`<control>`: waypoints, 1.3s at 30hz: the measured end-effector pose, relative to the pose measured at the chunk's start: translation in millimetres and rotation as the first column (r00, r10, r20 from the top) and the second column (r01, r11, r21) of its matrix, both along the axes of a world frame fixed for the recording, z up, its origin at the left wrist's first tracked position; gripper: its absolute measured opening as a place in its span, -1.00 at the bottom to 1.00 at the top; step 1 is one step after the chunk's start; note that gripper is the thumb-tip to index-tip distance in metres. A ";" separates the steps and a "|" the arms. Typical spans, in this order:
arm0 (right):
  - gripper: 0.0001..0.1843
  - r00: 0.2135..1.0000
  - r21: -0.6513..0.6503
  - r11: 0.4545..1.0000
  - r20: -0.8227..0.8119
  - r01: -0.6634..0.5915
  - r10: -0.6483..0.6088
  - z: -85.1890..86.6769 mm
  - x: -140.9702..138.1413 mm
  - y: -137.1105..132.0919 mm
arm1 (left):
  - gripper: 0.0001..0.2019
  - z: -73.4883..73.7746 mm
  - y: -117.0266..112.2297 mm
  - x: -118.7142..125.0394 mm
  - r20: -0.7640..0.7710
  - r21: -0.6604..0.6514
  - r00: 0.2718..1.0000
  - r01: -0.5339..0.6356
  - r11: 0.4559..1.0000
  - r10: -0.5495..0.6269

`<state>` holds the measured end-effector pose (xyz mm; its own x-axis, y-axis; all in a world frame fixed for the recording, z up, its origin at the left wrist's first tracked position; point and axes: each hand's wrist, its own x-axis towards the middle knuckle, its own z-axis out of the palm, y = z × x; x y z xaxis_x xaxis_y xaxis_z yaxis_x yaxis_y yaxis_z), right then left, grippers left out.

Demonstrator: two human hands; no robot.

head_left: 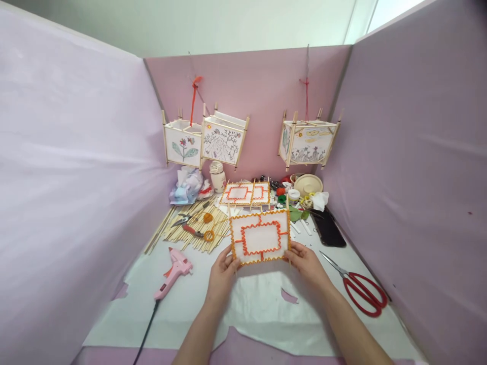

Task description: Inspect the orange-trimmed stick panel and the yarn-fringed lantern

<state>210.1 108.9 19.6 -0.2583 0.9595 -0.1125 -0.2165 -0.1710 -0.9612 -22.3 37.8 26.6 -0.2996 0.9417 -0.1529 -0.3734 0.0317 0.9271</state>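
Note:
I hold up a white paper panel (260, 237) trimmed with orange wavy braid and framed by thin wooden sticks. My left hand (223, 271) grips its lower left corner and my right hand (304, 261) grips its lower right corner, fingers closed on the edges. The panel stands tilted towards me above white paper (262, 304) spread on the table. Similar orange-trimmed panels (246, 193) stand just behind it.
A pink glue gun (173, 271) with a black cord lies left of my hands. Red scissors (361, 289) and a black phone (327, 230) lie to the right. Wooden sticks (192, 228), pliers, a jar, a bowl (308, 183) and scraps crowd the back. Paper lanterns (205, 139) hang on the pink wall.

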 end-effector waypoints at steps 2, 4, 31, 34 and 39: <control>-0.49 0.999 -0.014 0.999 0.001 -0.040 0.040 -5.9 -2.5 5.5 | -0.25 -5.2 4.0 -5.3 0.027 -0.008 1.000 0.011 1.000 -0.011; -0.52 0.997 -0.034 0.997 -0.014 -0.071 0.071 -13.6 -3.5 6.7 | -0.33 -11.2 3.4 -9.7 0.043 -0.023 0.999 0.022 0.999 -0.021; -0.58 0.845 -0.155 0.902 -0.441 -0.403 0.302 -7.0 14.3 -6.4 | -0.50 -4.1 -13.8 -12.3 0.427 0.150 0.799 0.398 0.905 -0.422; -0.52 0.846 -0.143 0.896 -0.419 -0.421 0.330 -5.5 13.7 -8.1 | -0.49 -3.7 -15.7 -14.1 0.438 0.156 0.780 0.424 0.892 -0.447; -0.49 0.835 -0.111 0.879 -0.387 -0.464 0.392 -3.2 13.1 -10.6 | -0.40 -3.2 -18.5 -14.2 0.412 0.144 0.788 0.440 0.886 -0.458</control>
